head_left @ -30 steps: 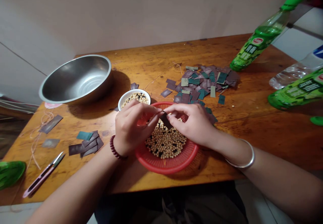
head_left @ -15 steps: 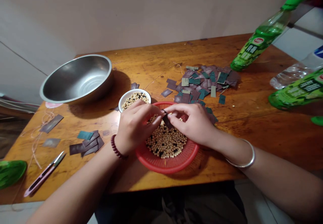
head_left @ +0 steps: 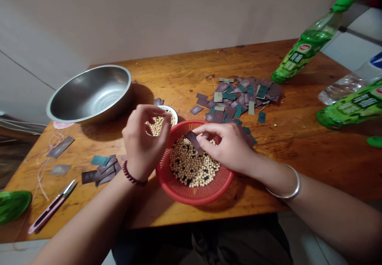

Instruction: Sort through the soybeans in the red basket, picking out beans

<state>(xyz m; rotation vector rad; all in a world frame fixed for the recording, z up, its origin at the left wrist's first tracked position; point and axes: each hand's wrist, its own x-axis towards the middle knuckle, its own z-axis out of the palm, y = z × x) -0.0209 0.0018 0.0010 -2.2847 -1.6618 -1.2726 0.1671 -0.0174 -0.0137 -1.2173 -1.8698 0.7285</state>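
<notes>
A red plastic basket holds many pale beads with some black ones among them. Over its upper right part, my right hand pinches a small dark brown piece between thumb and fingertips. My left hand is raised at the basket's left edge, thumb and fingers curved apart with nothing seen between them. Behind it stands a small white bowl of similar beads, partly hidden by the fingers.
A steel basin stands at the left. Brown and green pieces lie heaped behind the basket, with a smaller stack at left near pink-handled snips. Green bottles and a clear bottle are at the right.
My left hand has let go of the brown piece and moved left, its fingers parting. My right hand has stayed in place with the piece, which now shows more fully.
</notes>
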